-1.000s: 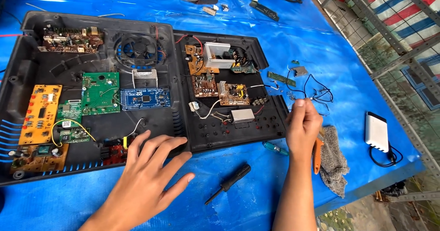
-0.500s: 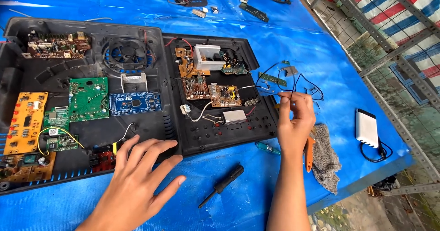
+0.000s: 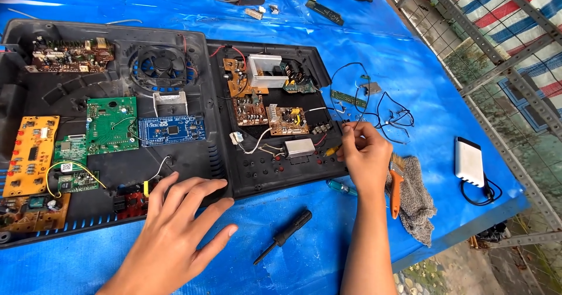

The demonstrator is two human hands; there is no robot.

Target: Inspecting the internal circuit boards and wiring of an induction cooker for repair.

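Two black trays of circuit boards lie side by side on the blue tarp before you. Your left hand rests flat, fingers spread and grasping nothing, across the front edge where the trays meet. Your right hand pinches thin black wires just off the right tray's corner. A black screwdriver lies between your arms.

Packages, signs, screens: none in view; labels: one small white sticker, roughly square with dark print too small to make out, on a small green circuit board at the left of the large black tray, just right of the yellow board; a yellow wire curves around the sticker.
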